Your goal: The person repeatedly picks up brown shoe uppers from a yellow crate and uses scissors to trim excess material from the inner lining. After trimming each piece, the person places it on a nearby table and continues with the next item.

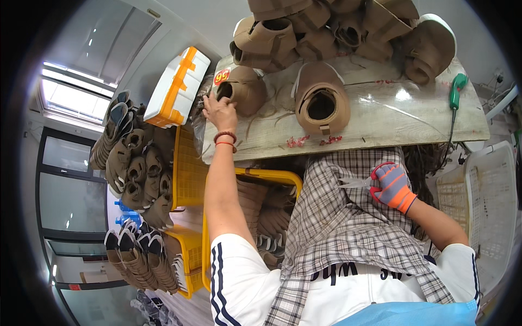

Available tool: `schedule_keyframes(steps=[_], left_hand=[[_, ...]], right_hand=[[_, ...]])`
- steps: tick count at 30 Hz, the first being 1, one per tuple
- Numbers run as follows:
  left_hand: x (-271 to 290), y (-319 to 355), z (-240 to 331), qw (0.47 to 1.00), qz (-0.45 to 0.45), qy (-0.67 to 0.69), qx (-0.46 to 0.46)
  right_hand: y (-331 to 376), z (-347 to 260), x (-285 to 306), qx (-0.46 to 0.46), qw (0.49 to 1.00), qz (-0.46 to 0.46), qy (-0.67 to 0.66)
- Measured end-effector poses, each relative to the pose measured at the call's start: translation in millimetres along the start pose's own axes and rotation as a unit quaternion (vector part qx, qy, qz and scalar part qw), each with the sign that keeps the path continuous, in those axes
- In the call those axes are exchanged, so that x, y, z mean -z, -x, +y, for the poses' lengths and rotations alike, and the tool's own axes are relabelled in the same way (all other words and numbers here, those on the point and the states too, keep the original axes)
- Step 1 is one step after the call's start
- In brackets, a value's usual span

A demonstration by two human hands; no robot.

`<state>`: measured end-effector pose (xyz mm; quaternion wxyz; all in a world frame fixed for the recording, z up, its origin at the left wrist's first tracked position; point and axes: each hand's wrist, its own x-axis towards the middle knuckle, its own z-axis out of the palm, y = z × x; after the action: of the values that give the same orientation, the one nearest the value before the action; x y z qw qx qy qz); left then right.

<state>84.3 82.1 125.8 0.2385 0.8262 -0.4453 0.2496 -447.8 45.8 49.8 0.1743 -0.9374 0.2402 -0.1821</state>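
My bare left hand (220,113) reaches to the table's left edge, its fingers apart beside the collar opening of a brown shoe upper (249,92). The fingertips are at that opening; whether they touch it is hard to tell. In my right hand (395,187), in a grey and orange glove, is a pair of scissors (354,183) with red handles. I hold it over my checked apron (337,223), blades pointing left. A second brown shoe upper (322,100) stands in the middle of the table, its round opening toward me.
More brown shoe uppers (315,32) are heaped along the table's (380,122) far side. A green hand tool (458,91) with a cord lies at the right. An orange and white box (176,87) and yellow crates (190,179) of shoe parts stand left; a white basket (489,190) stands right.
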Motion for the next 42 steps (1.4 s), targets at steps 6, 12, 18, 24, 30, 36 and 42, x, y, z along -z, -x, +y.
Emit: schedule_keyframes(steps=[6, 12, 18, 24, 30, 36, 42], left_hand=[[41.6, -1.7, -26.6, 0.971, 0.022, 0.234, 0.047], [75.6, 29.9, 6.2, 0.977, -0.009, 0.183, -0.106], [144.8, 35.1, -12.7, 0.846, 0.144, 0.497, 0.124], [268.6, 135.5, -28.3, 0.621, 0.144, 0.707, 0.306], [275.7, 274.5, 57.6, 0.483, -0.035, 0.691, 0.537], [216.1, 344.8, 90.1, 0.286, -0.161, 0.688, 0.647], [178.7, 386.3, 64.2, 0.286, -0.171, 0.727, 0.6]], right_hand=[[3.8, 1.1, -1.3, -0.005, 1.0, 0.012, -0.001], [3.9, -0.3, -1.9, 0.01, 0.999, 0.002, 0.05], [3.5, -5.9, -0.9, 0.01, 0.999, -0.008, 0.051], [15.8, -20.3, 31.2, -0.01, 0.997, 0.052, -0.053], [-13.8, -63.3, 64.5, 0.116, 0.986, 0.081, -0.09], [-21.7, -70.3, 8.6, 0.13, 0.988, -0.082, -0.002], [-2.7, -54.7, -20.1, 0.103, 0.984, -0.141, 0.044]])
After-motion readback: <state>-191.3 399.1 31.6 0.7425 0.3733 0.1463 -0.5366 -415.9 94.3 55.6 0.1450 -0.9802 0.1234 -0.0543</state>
